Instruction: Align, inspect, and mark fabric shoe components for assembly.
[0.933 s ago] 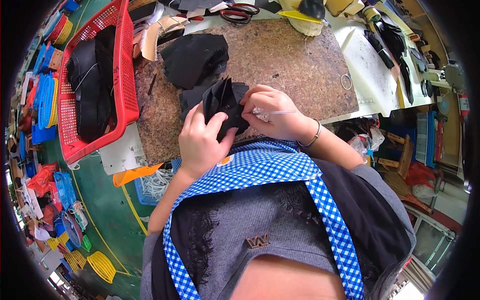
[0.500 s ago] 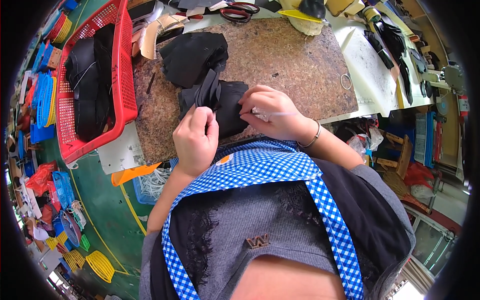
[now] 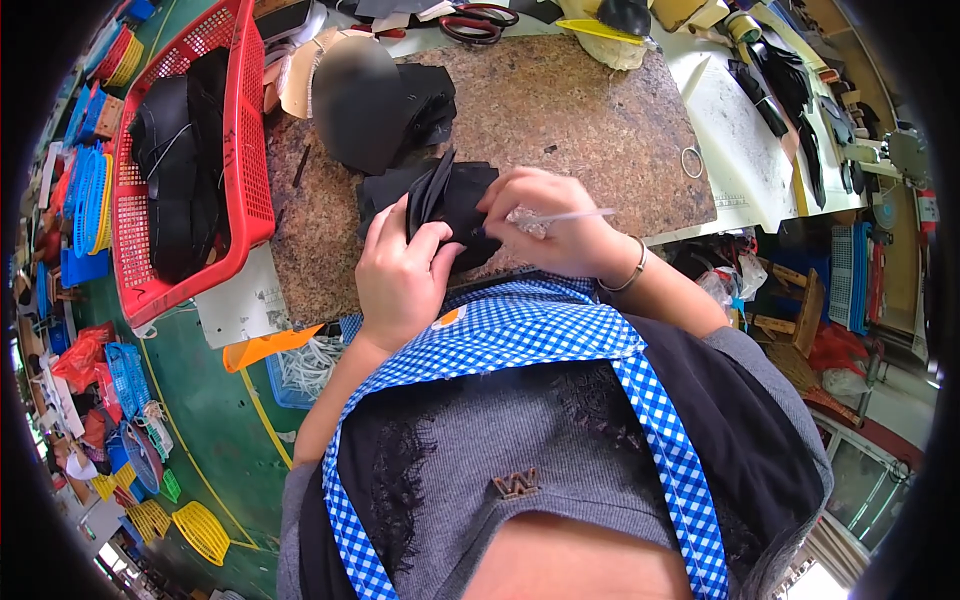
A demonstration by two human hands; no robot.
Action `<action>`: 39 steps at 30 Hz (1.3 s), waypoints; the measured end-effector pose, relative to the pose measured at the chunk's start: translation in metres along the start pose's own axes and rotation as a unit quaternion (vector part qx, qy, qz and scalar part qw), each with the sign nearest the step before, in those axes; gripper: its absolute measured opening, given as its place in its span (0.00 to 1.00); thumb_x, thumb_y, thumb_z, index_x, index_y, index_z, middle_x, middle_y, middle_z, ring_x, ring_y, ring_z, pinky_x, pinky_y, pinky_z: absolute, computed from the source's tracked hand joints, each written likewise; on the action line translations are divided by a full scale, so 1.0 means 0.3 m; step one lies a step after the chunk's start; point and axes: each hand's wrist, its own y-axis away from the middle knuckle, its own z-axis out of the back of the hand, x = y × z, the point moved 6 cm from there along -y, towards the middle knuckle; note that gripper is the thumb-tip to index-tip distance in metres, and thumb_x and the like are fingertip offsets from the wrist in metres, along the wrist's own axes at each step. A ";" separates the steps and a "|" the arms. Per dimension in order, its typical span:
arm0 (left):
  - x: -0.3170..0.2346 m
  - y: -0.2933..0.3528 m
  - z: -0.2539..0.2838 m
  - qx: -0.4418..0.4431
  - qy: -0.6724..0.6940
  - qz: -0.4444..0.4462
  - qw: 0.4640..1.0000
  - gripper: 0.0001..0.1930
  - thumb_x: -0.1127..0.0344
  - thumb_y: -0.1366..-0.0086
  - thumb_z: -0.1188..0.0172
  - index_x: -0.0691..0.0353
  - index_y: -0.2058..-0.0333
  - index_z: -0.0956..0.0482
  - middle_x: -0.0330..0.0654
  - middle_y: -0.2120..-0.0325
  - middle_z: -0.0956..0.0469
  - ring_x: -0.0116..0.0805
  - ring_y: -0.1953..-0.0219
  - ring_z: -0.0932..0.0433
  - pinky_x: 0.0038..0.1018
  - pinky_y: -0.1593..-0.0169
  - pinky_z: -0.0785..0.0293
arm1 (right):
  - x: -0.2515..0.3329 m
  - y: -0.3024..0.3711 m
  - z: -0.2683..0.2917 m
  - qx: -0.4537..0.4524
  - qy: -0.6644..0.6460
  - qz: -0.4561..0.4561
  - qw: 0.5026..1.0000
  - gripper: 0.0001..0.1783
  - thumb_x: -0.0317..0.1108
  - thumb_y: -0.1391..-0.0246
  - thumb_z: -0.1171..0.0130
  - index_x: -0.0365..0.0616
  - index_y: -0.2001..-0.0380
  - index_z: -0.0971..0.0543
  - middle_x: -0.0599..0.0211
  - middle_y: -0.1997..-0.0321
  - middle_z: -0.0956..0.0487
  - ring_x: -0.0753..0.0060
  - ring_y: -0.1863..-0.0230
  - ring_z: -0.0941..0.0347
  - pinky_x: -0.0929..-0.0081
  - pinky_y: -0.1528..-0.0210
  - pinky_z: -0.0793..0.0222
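Observation:
My left hand (image 3: 400, 285) grips a bunch of thin black fabric-like pieces (image 3: 432, 195), its thumb and fingers closed on their lower edges. The pieces stand up and fan out above more black pieces (image 3: 474, 178) lying on the brown speckled slab (image 3: 590, 120). Just right of them, my right hand (image 3: 560, 225) is closed round a thin whitish stick (image 3: 585, 214) with crumpled clear wrapping by the palm. Its fingertips are close to the black pieces, and the stick's tip is hidden. Beyond both hands lies another pile of black pieces (image 3: 385, 115).
A red plastic basket (image 3: 250, 170) with folded black material stands at the slab's left. Scissors with dark red handles (image 3: 478, 25) lie past the far edge. A small ring (image 3: 691, 162) rests at the slab's right. White sheets (image 3: 735, 130) and black strips (image 3: 790, 85) lie further right.
My left fingers have shifted slightly right and spread more along the bunch, which now fans differently. The right hand has turned, so the stick points up to the right.

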 end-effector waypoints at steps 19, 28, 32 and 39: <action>0.150 -0.028 0.103 -0.093 0.231 0.152 0.956 0.04 0.71 0.43 0.33 0.63 0.70 0.18 0.42 0.77 0.24 0.34 0.74 0.27 0.29 0.66 0.30 | -0.108 0.078 0.078 -0.172 -0.213 -0.161 0.948 0.04 0.25 0.43 0.40 0.35 0.69 0.23 0.67 0.70 0.19 0.79 0.65 0.23 0.79 0.61 0.27; 0.158 -0.314 0.125 -0.153 -0.227 -0.047 0.961 0.06 0.65 0.42 0.35 0.59 0.71 0.21 0.48 0.63 0.22 0.48 0.63 0.23 0.40 0.60 0.25 | -0.131 0.090 0.048 -0.166 -0.204 -0.202 0.943 0.04 0.26 0.42 0.41 0.36 0.68 0.24 0.67 0.68 0.19 0.80 0.64 0.23 0.81 0.60 0.28; 0.203 -0.298 0.023 0.002 -0.072 -0.021 0.997 0.07 0.66 0.43 0.34 0.62 0.72 0.21 0.58 0.50 0.26 0.54 0.55 0.23 0.41 0.50 0.26 | -0.150 0.106 0.044 -0.196 -0.233 -0.216 0.928 0.05 0.28 0.40 0.42 0.36 0.66 0.25 0.68 0.68 0.19 0.81 0.65 0.23 0.82 0.60 0.28; 0.027 -0.116 0.063 0.092 0.063 -0.124 0.986 0.32 0.55 0.62 0.21 0.59 0.62 0.32 0.56 0.40 0.36 0.57 0.41 0.34 0.43 0.39 0.37 | -0.173 0.141 0.026 -0.219 -0.091 -0.299 0.924 0.05 0.30 0.36 0.48 0.40 0.61 0.27 0.59 0.73 0.19 0.68 0.71 0.20 0.73 0.70 0.26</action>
